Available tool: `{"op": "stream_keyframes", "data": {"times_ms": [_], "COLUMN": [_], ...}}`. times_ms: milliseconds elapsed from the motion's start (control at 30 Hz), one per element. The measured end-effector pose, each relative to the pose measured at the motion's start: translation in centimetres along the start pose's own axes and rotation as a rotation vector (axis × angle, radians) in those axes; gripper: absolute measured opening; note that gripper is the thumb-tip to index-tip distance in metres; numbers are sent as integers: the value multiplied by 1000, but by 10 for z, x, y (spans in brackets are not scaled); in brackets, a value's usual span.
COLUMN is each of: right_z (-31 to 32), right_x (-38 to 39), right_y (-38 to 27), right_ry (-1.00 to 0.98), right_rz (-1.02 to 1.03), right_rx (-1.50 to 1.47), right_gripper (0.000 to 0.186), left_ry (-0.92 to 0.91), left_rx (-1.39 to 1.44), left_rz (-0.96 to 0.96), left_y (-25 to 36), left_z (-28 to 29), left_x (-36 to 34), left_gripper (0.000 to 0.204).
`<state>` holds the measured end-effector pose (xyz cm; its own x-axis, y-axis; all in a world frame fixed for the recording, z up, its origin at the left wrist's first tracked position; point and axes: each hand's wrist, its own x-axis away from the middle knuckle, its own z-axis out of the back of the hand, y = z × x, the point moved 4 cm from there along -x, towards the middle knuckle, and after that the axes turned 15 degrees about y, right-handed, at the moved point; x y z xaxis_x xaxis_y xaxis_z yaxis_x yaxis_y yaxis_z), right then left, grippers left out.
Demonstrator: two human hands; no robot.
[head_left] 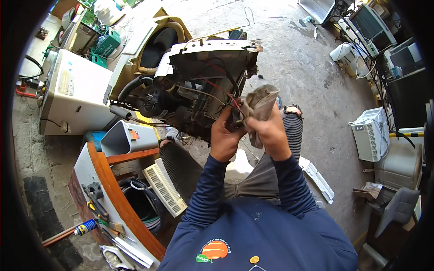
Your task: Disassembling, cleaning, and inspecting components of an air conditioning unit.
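In front of me stands an opened appliance chassis (pixel 208 67) with a metal frame, a dark round motor (pixel 153 100) and loose red and dark wires (pixel 212 82). My right hand (pixel 271 133) is closed around a crumpled, dirty grey-brown rag (pixel 262 99). Just left of it, at the chassis's near right corner, my left hand (pixel 225 137) has its fingers pinched together by the wire ends. A small dark piece shows between the two hands, but its kind is hard to make out. The rag touches or nearly touches that piece.
At left are a white appliance cabinet (pixel 77 97) and a grey bin (pixel 129 139). A wood-edged bench (pixel 120 203) carries tools and a blue spray can (pixel 86 227). A cream vent grille (pixel 165 187) leans beside it. A window air conditioner (pixel 370 135) and a grey chair (pixel 398 207) stand at right.
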<state>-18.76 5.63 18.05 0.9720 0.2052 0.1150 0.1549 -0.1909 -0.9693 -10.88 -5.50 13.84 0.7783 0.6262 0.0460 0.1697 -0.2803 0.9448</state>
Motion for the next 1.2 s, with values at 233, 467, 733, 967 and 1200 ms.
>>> {"op": "stream_keyframes", "data": {"times_ms": [233,467,733,967,1200], "right_z": [41,21,-15,-19,-21], "right_x": [13,9,-27,-37,-46], "right_y": [-10,-32,-7,-15,-21], "right_ry": [-45,35,-337,-501,-614], "right_rz": [-204,-13,193,183,164], "right_rx": [-162,-245,180,376,397], "right_gripper": [49,56,59,66,65], "left_ry": [-58,-113,-156,-240,-167], "left_rx": [97,136,-47,-283,-57], "left_rz": [75,131,-8,22,125], "left_y": [2,3,-1,13,15], "left_z": [5,5,22,28,20], "left_x": [2,1,-4,-10,-6], "left_gripper": [70,72,69,68,70]}}
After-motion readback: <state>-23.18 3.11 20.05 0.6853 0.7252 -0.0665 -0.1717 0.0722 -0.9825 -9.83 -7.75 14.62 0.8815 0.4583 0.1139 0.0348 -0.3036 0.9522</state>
